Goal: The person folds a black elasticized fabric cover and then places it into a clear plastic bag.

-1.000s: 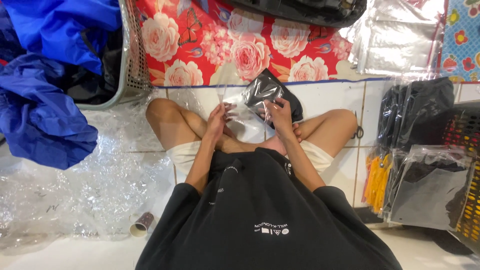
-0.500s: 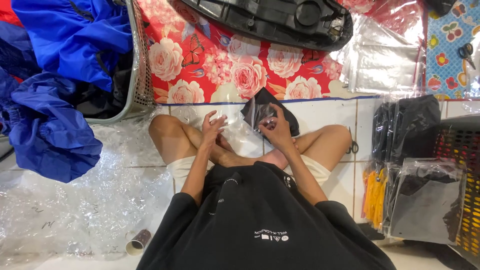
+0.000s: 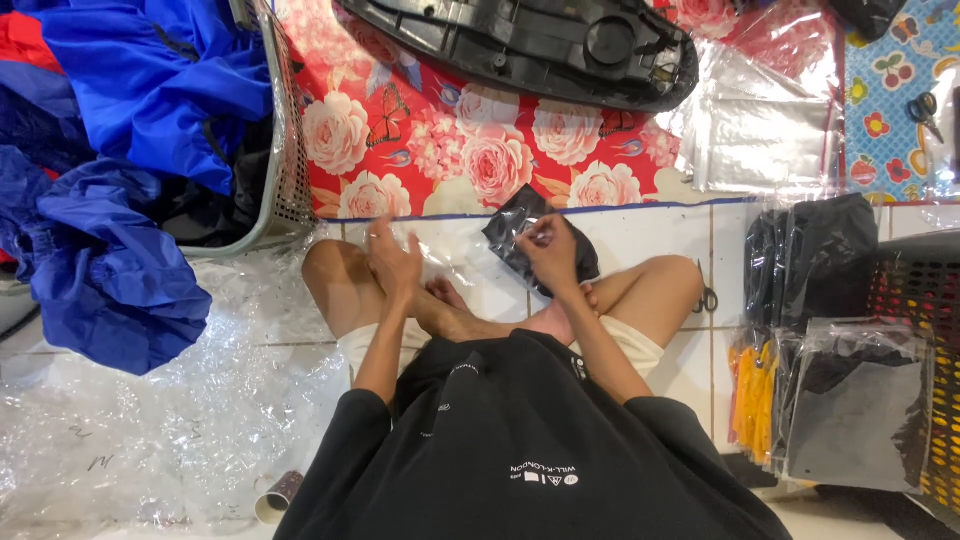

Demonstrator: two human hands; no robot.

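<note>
I sit cross-legged on a white tiled floor. My right hand [image 3: 548, 252] grips a folded black garment in a clear plastic bag [image 3: 520, 228], held just above my feet. My left hand [image 3: 392, 258] pinches the clear bag's other end [image 3: 450, 250], fingers closed on the film. The bag stretches between both hands in front of my knees.
A grey basket [image 3: 280, 150] of blue raincoats [image 3: 120, 180] stands at the left. Ahead lies a red floral mat [image 3: 450, 140] with a black plastic panel [image 3: 530, 45] and clear bags [image 3: 760, 130]. Packed black garments [image 3: 850, 400] are stacked right. Crumpled plastic [image 3: 150, 430] and a tape roll [image 3: 275, 495] lie left.
Both hands have spread apart and lowered, pulling the clear bag out flat; the black bundle now sits under the right hand. The view has tilted further forward.
</note>
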